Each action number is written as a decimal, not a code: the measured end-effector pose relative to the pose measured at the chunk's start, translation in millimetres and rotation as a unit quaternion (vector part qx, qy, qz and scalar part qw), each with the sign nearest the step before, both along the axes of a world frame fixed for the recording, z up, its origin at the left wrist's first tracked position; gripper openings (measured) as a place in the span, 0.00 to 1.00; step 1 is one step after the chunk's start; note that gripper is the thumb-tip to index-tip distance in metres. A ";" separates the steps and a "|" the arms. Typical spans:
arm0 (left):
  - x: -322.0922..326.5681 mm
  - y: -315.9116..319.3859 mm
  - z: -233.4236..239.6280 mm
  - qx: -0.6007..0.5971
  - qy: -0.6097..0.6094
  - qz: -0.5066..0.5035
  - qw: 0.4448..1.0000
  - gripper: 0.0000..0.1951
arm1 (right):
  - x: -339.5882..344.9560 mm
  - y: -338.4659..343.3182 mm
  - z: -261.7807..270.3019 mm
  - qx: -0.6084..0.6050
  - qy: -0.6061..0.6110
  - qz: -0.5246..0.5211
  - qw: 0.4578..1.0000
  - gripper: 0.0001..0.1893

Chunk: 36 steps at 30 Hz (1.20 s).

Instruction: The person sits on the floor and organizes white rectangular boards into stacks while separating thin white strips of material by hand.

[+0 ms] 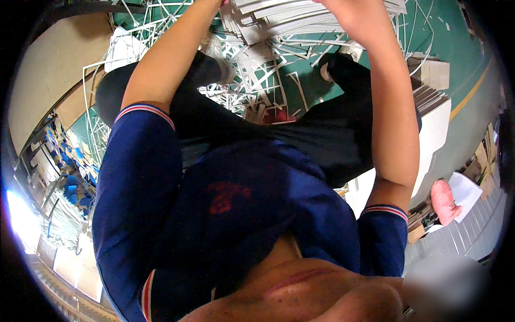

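Note:
Before me at the top edge lies a fanned stack of white sheets (289,18), paper or thin card. My right hand (356,18) reaches to its right side, with the fingers cut off by the frame. On the stack's left side my left forearm (169,60) runs up out of the picture. Only a sliver of my left hand (223,2) shows at the edge. What either hand grips is hidden. Below the stack, narrow white offcut strips (249,76) cover much of the green floor (299,94) between my spread legs.
A stack of white-faced boards (434,116) and a small box (435,74) stand to my right. Farther right lies a pink bundle (444,201) beside a white sheet (464,195). A large tan board (60,64) is on my left, with blue and brown scraps (72,161) behind it.

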State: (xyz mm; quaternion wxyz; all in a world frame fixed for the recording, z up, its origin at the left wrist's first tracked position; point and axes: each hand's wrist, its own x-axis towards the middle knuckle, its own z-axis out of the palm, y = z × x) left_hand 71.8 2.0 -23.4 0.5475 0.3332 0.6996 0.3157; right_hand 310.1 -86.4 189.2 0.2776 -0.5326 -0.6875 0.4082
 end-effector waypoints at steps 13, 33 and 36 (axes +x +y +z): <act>47.4 -118.4 3.2 -0.216 -0.130 -0.102 0.962 0.12 | 4.5 9.1 -183.8 -0.435 0.052 -0.202 0.876 0.20; 19.4 -41.8 6.6 -0.016 -0.308 0.073 0.948 0.12 | -22.6 39.2 -187.5 -0.332 0.298 -0.344 0.826 0.18; 57.0 -37.7 15.4 0.010 -0.239 -0.010 0.971 0.10 | 32.4 38.0 -278.9 -0.169 -0.100 -0.314 0.929 0.22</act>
